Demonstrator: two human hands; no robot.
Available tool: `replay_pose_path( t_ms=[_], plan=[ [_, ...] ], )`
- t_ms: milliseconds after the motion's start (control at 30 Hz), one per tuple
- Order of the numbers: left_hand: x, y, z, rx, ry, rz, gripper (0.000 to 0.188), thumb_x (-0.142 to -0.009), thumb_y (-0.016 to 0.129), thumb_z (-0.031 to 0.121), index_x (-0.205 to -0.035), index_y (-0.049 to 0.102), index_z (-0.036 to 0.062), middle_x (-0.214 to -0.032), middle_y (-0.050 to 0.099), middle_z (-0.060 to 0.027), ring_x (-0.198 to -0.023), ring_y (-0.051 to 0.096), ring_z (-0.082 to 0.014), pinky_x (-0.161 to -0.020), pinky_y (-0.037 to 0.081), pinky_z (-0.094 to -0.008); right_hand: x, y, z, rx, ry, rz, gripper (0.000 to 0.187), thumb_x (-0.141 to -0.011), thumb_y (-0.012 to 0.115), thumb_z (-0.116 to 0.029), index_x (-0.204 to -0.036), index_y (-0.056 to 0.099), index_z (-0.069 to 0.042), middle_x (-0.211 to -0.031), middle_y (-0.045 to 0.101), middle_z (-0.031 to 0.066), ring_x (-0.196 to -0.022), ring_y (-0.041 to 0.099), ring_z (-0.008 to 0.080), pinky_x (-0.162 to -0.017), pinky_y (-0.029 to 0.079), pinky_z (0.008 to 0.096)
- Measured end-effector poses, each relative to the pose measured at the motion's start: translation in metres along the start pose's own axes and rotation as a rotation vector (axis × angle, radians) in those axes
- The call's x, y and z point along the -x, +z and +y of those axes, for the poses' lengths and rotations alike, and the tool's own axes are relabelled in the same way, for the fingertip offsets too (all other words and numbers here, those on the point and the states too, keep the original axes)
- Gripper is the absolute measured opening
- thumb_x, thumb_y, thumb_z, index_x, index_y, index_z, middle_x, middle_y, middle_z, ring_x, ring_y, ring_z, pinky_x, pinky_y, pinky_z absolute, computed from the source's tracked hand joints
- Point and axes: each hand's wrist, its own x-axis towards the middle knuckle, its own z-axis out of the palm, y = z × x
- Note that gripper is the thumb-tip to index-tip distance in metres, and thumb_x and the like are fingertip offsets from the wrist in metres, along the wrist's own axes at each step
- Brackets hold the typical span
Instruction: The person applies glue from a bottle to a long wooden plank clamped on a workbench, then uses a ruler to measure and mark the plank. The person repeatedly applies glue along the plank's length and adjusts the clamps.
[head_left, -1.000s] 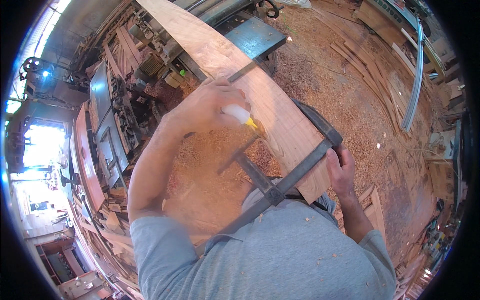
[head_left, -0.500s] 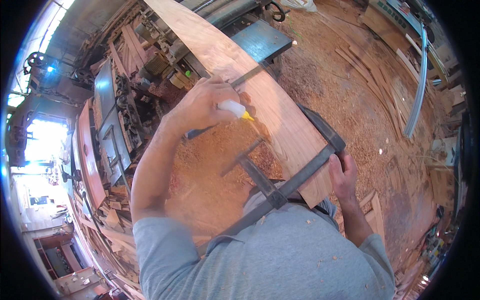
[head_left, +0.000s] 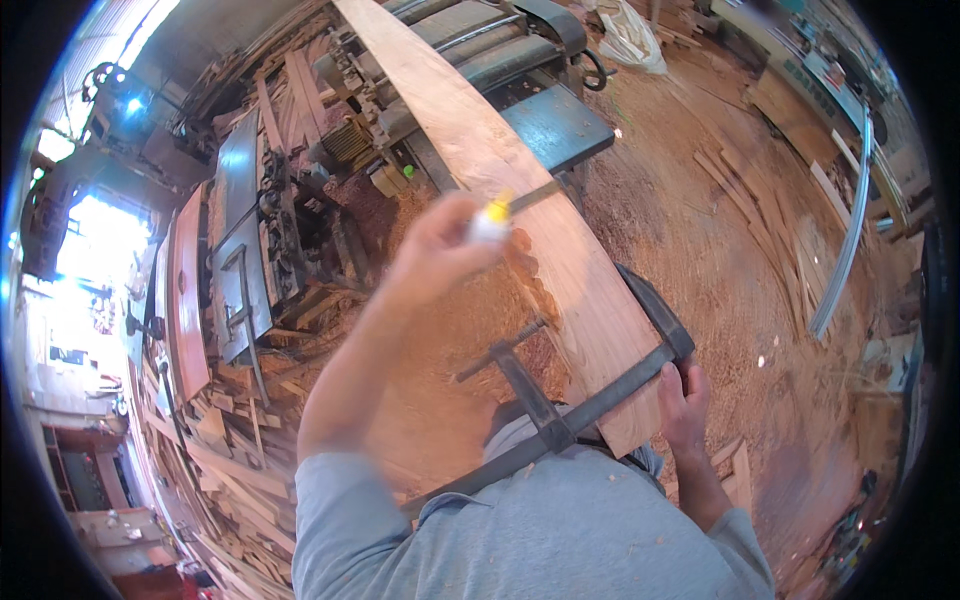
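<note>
Left hand (head_left: 447, 240): fingers closed around a yellow-tipped bottle (head_left: 490, 226) near the plank (head_left: 592, 285). Right hand (head_left: 685, 408): fingers curled at the right end of the clamp (head_left: 620, 391); grip indeterminable.

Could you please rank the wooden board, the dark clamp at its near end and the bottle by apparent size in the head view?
1. Wooden board
2. Dark clamp
3. Bottle, in the left hand

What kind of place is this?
It looks like a woodworking shop. You can tell from the long board with a metal clamp across it, the big machine beyond, and the wood shavings covering much of the floor.
</note>
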Motion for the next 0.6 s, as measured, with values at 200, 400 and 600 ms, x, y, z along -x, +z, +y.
replay_pose_path(
  t_ms=[200,400,600],
  plan=[
    [0.0,0.07,-0.014,-0.362,0.174,-0.168,0.034,-0.081,0.081,0.012,-0.11,0.065,0.0059,-0.099,0.064,-0.0033,-0.091,0.062,-0.0121,-0.08,0.051,-0.0302,-0.005,0.001,0.002,-0.03,-0.022,0.001,0.02,-0.101,0.058,-0.015,-0.111,0.06,0.002,-0.099,0.062,0.0042,-0.091,0.052,0.0113,-0.08,0.045,0.0289],
    [-0.009,0.073,-0.034,-0.598,0.338,-0.226,0.046,-0.074,0.08,0.027,-0.11,0.063,0.0041,-0.111,0.063,-0.0141,-0.108,0.063,-0.0312,-0.091,0.051,-0.0409,-0.006,-0.007,0.024,-0.035,0.019,0.027,0.026,-0.104,0.057,-0.029,-0.097,0.055,-0.004,-0.087,0.05,0.0001,-0.08,0.047,0.0106,-0.069,0.041,0.028],
    [0.065,0.001,0.005,-0.704,0.469,0.101,0.058,-0.073,0.083,0.027,-0.123,0.061,0.0061,-0.121,0.061,-0.016,-0.12,0.056,-0.0344,-0.102,0.047,-0.0439,-0.013,-0.034,0.076,0.202,-0.083,0.113,0.044,-0.106,0.051,-0.029,-0.134,0.055,0.004,-0.121,0.06,0.0169,-0.109,0.057,0.0243,-0.095,0.046,0.0375]
  ],
)
